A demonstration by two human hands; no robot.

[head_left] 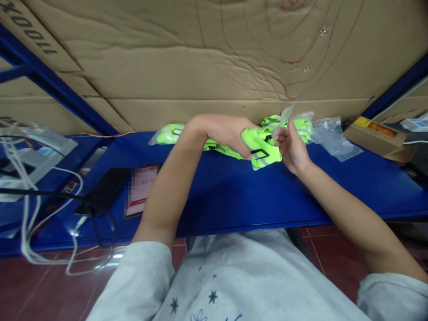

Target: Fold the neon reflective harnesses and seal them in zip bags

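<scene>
A bright yellow-green fabric bundle point(265, 151) with grey stripes and a black buckle-like outline is gripped by my left hand point(229, 133), thumb in front and the other fingers hidden behind. At the bundle's right end is my right hand point(292, 145), its fingers curled near the fabric and a small pale tag or plastic piece point(286, 115); what those fingers hold is too small to tell. Behind my left wrist, a bagged yellow-green item point(170, 133) lies on the blue shelf point(247, 200). Another bagged yellow-green item point(303, 127) sits behind my right hand.
A crumpled clear bag point(337, 138) lies to the right, beside an open cardboard box point(377, 138). On the left are a phone point(143, 189), a black device point(105, 189) and tangled white cables point(26, 223). A cardboard panel point(187, 67) stands behind the shelf.
</scene>
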